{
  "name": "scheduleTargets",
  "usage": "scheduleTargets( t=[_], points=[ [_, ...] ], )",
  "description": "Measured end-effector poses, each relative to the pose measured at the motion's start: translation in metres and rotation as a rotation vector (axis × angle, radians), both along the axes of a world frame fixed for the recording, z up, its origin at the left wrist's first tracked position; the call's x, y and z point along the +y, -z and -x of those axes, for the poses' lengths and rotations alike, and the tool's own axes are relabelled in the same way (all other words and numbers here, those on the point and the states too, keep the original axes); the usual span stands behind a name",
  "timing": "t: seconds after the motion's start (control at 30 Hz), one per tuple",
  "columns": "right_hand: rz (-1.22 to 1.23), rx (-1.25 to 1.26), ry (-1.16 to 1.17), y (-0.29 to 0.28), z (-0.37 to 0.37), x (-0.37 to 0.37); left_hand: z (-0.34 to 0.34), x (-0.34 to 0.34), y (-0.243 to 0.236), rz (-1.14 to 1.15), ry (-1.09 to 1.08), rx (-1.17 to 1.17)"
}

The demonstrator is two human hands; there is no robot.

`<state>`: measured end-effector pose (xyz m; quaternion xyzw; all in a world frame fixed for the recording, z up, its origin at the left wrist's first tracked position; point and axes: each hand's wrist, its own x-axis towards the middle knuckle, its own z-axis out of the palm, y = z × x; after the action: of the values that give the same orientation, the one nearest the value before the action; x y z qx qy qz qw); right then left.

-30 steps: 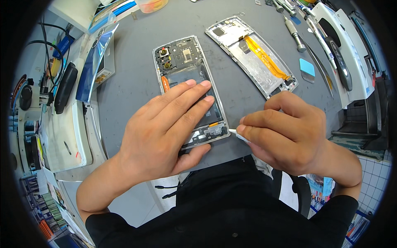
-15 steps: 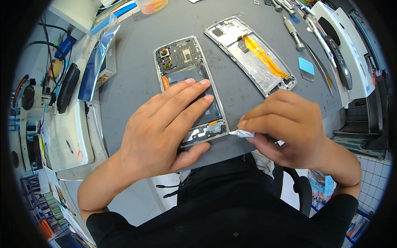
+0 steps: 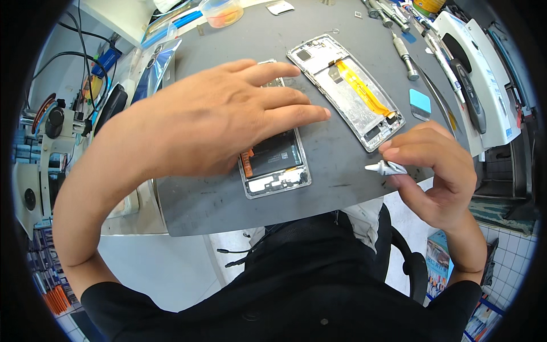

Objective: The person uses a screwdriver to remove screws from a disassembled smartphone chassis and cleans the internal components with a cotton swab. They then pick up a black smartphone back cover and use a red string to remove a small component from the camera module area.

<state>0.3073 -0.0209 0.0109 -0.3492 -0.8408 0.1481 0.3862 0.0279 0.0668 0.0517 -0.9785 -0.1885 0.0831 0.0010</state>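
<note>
My left hand (image 3: 233, 114), fingers stretched and spread, is over the opened phone (image 3: 276, 181) and hides its upper part. The phone lies on the grey mat with its battery (image 3: 279, 153) and an orange flex cable (image 3: 247, 165) exposed. Whether the palm touches it, I cannot tell. Between thumb and fingers, my right hand (image 3: 439, 176) pinches a small silver glue tube (image 3: 390, 167), its white nozzle pointing left, apart from the phone. Beyond the tube lies a separate silver phone frame (image 3: 347, 91) with a yellow-orange ribbon cable (image 3: 363, 89).
Screwdrivers (image 3: 404, 56), tweezers (image 3: 436, 94) and a blue-topped block (image 3: 420, 101) lie right of the frame. A white device (image 3: 484, 80) stands at the right edge. Far left are a clear tub (image 3: 221, 14) and a shiny blue back cover (image 3: 155, 65).
My left hand has risen and shifted up the phone, uncovering its lower end. The right hand has drawn the glue tube away from the phone's corner, to the right and slightly up.
</note>
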Motion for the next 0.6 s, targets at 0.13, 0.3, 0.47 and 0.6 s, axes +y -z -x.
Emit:
scheduleTargets(
  t=[0.13,0.3,0.47,0.6],
  points=[
    [-0.005,0.003,0.025,0.006,-0.005,0.0,-0.006,0.008,-0.002,-0.029,0.025,0.058],
    [-0.083,-0.014,0.024,0.011,0.003,0.011,0.005,0.008,0.001,-0.01,-0.061,0.016],
    [-0.123,-0.043,0.05,0.016,0.018,0.022,0.026,0.001,0.012,-0.024,-0.205,-0.12],
    [-0.129,-0.071,0.069,0.016,0.028,0.035,0.034,-0.02,0.023,-0.137,-0.279,-0.257]
  ],
)
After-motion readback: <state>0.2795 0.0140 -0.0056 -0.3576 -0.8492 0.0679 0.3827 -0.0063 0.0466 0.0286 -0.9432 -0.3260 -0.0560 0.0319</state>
